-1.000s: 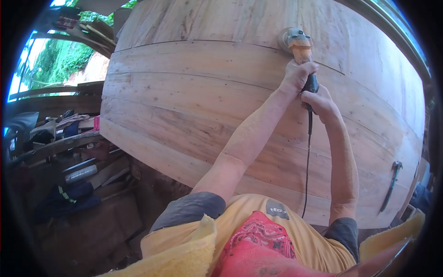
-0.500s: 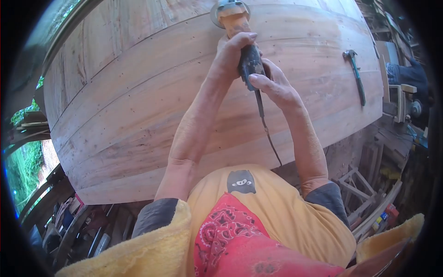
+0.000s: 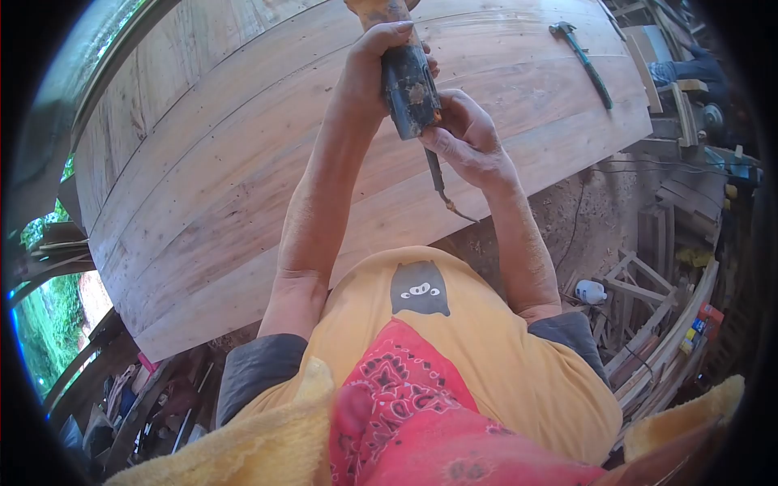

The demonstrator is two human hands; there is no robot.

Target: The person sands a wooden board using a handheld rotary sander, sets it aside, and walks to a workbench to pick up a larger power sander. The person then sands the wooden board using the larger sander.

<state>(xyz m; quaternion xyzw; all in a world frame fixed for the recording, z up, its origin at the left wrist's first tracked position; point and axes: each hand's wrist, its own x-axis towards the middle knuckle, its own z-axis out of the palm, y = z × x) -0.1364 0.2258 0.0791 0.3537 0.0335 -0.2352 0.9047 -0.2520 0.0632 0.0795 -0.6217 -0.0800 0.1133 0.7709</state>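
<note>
An angle grinder [image 3: 411, 91] with a worn dark body and an orange front is held out over the wooden planking [image 3: 267, 170]. Its head is cut off by the top of the view. My left hand [image 3: 371, 69] is wrapped round the body, thumb lying across the top. Beside the rear end, my right hand [image 3: 470, 142] is closed with thumb and fingers against the grinder; its exact hold is partly hidden. From the rear hangs the power cord [image 3: 435, 172], with a frayed-looking or taped spot lower down.
A claw hammer [image 3: 585, 65] lies on the planking at the upper right. Beyond the boards' edge are a white jug [image 3: 591, 292], a wooden frame [image 3: 640, 283] and stacked timber strips. Another person [image 3: 697, 74] is partly visible at the far right. Clutter fills the lower left.
The grinder and both hands have moved up-left in view, and its disc head has left the frame. My right hand has shifted on the rear end. The hammer also appears higher and further left.
</note>
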